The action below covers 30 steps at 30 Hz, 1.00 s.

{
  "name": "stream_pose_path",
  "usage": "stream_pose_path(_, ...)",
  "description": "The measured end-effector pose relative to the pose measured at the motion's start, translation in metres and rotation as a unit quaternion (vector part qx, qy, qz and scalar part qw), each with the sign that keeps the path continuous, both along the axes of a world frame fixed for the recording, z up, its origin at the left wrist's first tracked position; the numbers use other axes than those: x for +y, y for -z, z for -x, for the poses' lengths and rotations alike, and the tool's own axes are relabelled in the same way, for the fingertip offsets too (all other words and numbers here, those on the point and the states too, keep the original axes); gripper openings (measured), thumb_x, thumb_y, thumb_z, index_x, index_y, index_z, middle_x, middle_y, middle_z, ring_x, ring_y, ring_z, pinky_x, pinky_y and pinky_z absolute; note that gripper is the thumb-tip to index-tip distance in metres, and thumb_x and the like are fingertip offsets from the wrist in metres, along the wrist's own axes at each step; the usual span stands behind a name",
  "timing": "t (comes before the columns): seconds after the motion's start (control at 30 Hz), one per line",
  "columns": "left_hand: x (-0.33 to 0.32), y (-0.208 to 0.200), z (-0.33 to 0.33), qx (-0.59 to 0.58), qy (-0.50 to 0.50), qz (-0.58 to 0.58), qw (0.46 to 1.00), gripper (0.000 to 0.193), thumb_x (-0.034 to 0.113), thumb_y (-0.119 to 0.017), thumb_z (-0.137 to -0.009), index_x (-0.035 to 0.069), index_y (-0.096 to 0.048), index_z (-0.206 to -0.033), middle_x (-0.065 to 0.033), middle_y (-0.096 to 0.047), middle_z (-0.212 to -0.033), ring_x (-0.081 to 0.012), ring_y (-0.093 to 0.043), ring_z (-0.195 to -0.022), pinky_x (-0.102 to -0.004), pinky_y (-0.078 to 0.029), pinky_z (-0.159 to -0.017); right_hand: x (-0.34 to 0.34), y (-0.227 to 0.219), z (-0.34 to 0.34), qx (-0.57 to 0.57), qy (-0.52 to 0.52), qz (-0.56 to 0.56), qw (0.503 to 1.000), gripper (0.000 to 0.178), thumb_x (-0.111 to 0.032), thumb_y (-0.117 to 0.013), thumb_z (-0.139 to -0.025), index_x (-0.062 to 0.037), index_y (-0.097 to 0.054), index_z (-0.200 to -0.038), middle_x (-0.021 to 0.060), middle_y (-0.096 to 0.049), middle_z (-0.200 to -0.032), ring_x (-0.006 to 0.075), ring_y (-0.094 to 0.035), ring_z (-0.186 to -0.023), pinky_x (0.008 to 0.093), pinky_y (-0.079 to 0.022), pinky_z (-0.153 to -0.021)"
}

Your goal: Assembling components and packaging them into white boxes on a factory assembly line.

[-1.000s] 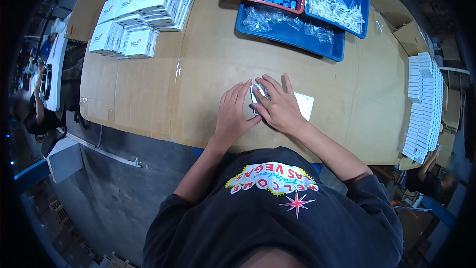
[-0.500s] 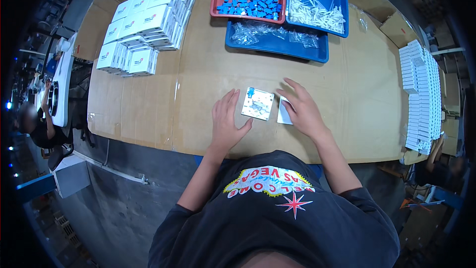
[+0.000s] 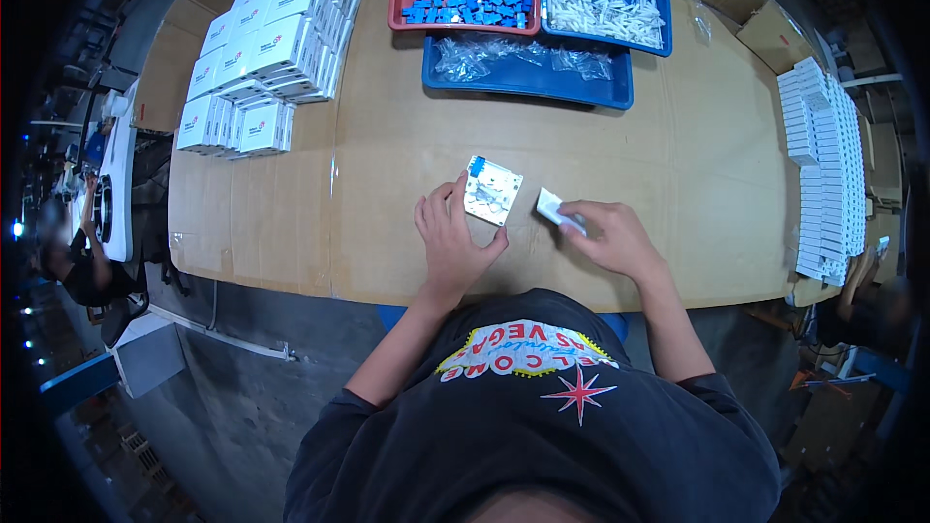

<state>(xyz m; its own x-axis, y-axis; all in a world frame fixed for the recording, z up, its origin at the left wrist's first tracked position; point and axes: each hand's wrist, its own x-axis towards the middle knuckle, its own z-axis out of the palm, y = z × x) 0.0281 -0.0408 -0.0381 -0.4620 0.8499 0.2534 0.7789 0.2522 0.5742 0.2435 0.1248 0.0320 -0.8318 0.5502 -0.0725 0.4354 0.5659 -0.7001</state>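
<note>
A shallow square white box (image 3: 492, 192) lies on the cardboard in front of me, with a blue plastic piece (image 3: 477, 167) at its upper left corner. Its other contents look pale and shiny and are too small to name. My left hand (image 3: 455, 240) curls around the box's lower left corner, fingers along the left side and thumb at the bottom edge. To the right, my right hand (image 3: 612, 237) pinches a flat white square piece (image 3: 550, 205), tilted up off the table; my fingers cover part of it.
White boxes (image 3: 262, 48) are stacked at the far left, and rows of white boxes (image 3: 828, 174) line the right edge. At the back stand a red tray (image 3: 395, 10) of blue pieces, a blue tray (image 3: 665, 29) of white sticks, and a blue tray (image 3: 523, 95) of clear bags.
My right hand has closed on the white piece and tilted it up. My left hand has come against the open box, which has turned slightly clockwise.
</note>
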Motion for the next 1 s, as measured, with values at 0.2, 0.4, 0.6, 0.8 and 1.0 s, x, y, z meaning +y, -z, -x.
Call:
stream_pose_path(0.2,-0.002,-0.006,0.006,-0.13,0.017,-0.083,0.988,0.092,0.019,-0.078,-0.079,-0.002,-0.035,-0.157,-0.0231,-0.048,-0.14,-0.0395,-0.047,-0.135,-0.0491,-0.031,-0.12,0.029,0.022,0.0,-0.022,0.162,0.054,0.985,0.024,-0.023,-0.063,-0.102,-0.0018,-0.074,-0.101,0.0195,-0.072,-0.077,0.0357,-0.069,-0.067,0.0428,-0.053,-0.065)
stream_pose_path(0.4,0.0,0.007,0.007,-0.347,0.002,-0.22,0.912,0.086,0.014,-0.07,-0.09,-0.004,-0.025,-0.161,-0.0234,-0.04,-0.149,-0.0336,-0.047,-0.137,-0.0437,-0.035,-0.119,0.015,0.041,0.01,-0.038,0.213,-0.095,0.972,0.034,-0.03,-0.071,-0.097,-0.0063,-0.073,-0.121,0.0166,-0.071,-0.11,0.0321,-0.07,-0.099,0.0403,-0.055,-0.08)
stream_pose_path(0.6,0.01,0.002,0.01,-0.648,-0.104,-0.238,0.716,0.069,0.053,-0.039,-0.11,0.002,-0.04,-0.156,-0.0181,-0.056,-0.144,-0.0307,-0.056,-0.133,-0.0446,-0.041,-0.117,-0.014,0.051,0.032,-0.051,0.184,-0.216,0.958,0.071,-0.038,-0.084,-0.084,-0.0034,-0.06,-0.141,0.0208,-0.059,-0.136,0.0405,-0.056,-0.125,0.0489,-0.052,-0.1)
stream_pose_path(0.8,0.01,-0.016,0.016,-0.863,-0.053,-0.143,0.482,0.083,0.071,-0.024,-0.108,0.005,-0.05,-0.151,-0.0166,-0.063,-0.14,-0.031,-0.065,-0.119,-0.0476,-0.052,-0.104,0.001,0.031,0.032,0.144,0.159,0.084,0.973,0.067,-0.039,-0.074,-0.095,-0.006,-0.053,-0.15,0.021,-0.056,-0.148,0.0358,-0.062,-0.127,0.0499,-0.051,-0.107)
stream_pose_path(1.0,0.008,-0.037,0.007,-0.911,0.003,-0.115,0.395,0.088,0.074,-0.021,-0.106,0.005,-0.045,-0.156,-0.0166,-0.062,-0.142,-0.0307,-0.067,-0.115,-0.0509,-0.057,-0.097,0.016,-0.019,0.038,0.433,0.098,0.627,0.64,0.07,-0.045,-0.047,-0.106,-0.0113,-0.03,-0.165,0.0314,-0.046,-0.156,0.0479,-0.052,-0.14,0.06,-0.045,-0.116)
